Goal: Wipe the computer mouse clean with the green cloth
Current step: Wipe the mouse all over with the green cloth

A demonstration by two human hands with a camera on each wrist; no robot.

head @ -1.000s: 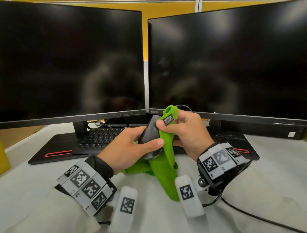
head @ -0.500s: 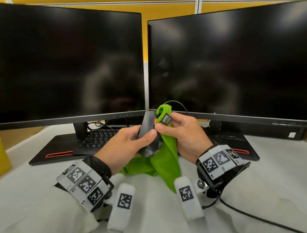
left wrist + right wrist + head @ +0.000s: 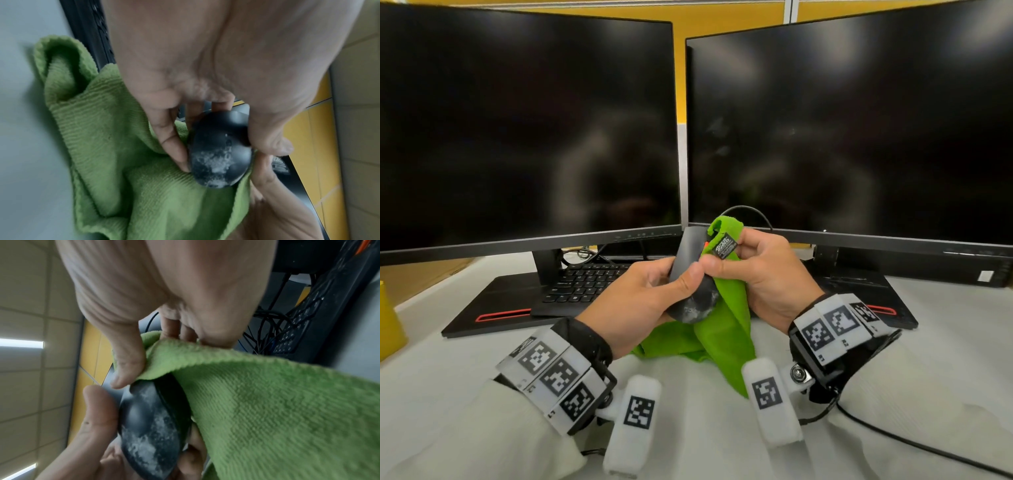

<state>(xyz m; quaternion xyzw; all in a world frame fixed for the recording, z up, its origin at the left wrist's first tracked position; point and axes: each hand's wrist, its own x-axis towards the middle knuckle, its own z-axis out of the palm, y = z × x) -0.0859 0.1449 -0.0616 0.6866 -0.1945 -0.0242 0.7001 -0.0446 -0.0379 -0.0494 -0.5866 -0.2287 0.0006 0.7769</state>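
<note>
My left hand (image 3: 650, 294) grips a black computer mouse (image 3: 690, 274), lifted above the desk and tilted with its front end up. White smudges cover its rear end (image 3: 216, 164) (image 3: 144, 431). My right hand (image 3: 753, 270) pinches the upper part of the green cloth (image 3: 726, 325) between thumb and fingers and holds it against the mouse's right side. The cloth (image 3: 257, 394) drapes down from there onto the desk, bunched under my left hand (image 3: 115, 146). A small black label hangs on the cloth's top edge. The mouse's cable arcs up behind my right hand.
Two dark monitors (image 3: 527, 130) (image 3: 852, 130) stand close behind my hands. A black keyboard (image 3: 582, 284) lies under the left monitor on a black desk mat (image 3: 493, 305). A yellow object (image 3: 390, 318) sits at the left edge. A black cable (image 3: 914, 445) runs off right.
Both hands have raised the mouse and cloth a little, toward the monitors. The cloth's hanging tail has lifted with them.
</note>
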